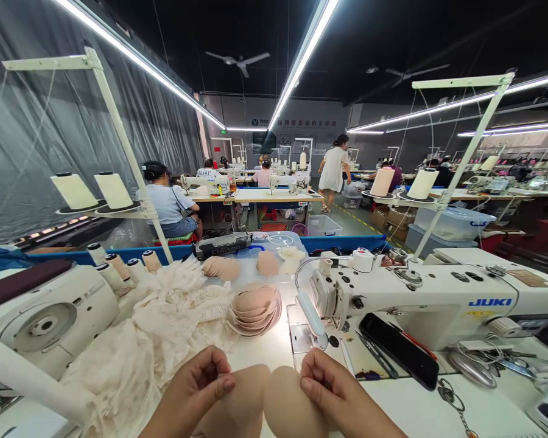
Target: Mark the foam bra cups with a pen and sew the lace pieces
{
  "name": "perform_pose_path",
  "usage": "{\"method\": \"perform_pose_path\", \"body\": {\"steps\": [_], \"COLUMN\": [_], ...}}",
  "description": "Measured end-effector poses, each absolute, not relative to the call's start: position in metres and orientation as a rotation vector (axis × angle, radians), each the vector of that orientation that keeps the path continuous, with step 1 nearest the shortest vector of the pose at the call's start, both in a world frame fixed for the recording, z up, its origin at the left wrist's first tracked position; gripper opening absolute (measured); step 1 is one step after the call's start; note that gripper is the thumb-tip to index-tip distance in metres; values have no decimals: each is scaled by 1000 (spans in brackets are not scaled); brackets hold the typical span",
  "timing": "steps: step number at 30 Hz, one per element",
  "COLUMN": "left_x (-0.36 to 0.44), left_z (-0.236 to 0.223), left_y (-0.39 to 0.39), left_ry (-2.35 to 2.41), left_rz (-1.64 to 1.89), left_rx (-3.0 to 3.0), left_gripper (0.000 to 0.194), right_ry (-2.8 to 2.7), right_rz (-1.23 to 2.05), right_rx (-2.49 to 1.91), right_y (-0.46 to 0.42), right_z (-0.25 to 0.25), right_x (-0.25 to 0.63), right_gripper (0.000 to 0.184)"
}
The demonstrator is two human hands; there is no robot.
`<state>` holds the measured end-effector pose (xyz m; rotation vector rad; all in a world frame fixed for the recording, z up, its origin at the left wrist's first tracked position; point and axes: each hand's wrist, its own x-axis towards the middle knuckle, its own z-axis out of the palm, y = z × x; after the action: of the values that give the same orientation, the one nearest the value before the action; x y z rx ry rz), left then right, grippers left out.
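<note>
Left beige cup (246, 398) pinched by left hand (196, 389), right beige cup (287, 401) by right hand (335, 392); both held side by side. Nested cups (256, 310) stacked beyond on table (415, 410), cream fabric (168, 322) heaped to left. Black phone (399, 350) laid by white sewing machine (432, 295), right.

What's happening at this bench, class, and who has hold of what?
Someone at a sewing bench holds a beige piece in each hand: the left piece in the left hand, the right piece in the right hand, inner edges close together. Beyond them sits a stack of cups, between crumpled pale fabric and a sewing machine.
</note>
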<state>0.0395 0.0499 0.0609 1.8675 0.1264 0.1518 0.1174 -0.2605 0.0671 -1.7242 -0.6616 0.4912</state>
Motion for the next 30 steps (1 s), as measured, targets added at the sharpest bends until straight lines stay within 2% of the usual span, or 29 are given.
{"method": "perform_pose_path", "body": {"steps": [2,4,9,13,19,25,30], "left_x": [26,15,21,63,138,160,124], "left_z": [49,36,27,56,71,60,70], "left_y": [63,76,90,50,-20,-12,6], "left_ry": [244,264,101,-311,-513,-480,-591], "left_rz": [107,102,678,853,763,692,573], "left_rx": [1766,1906,2374,2607,2986,2917,2753], "left_gripper": [54,52,28,18,23,24,14], "right_ry": [-585,-573,-689,-730,-802,-791,-720], "right_rz": [536,463,213,48,-83,-179,-200], "right_rx": [-1808,-2009,-2253,-2217,-2162,-2121,-2092], "right_y": [-271,-279,-280,-269,-266,-274,-262], "right_z": [60,52,43,36,16,5,12], "right_x": [118,122,129,131,133,136,137], "right_gripper": [27,24,20,18,12,9,49]}}
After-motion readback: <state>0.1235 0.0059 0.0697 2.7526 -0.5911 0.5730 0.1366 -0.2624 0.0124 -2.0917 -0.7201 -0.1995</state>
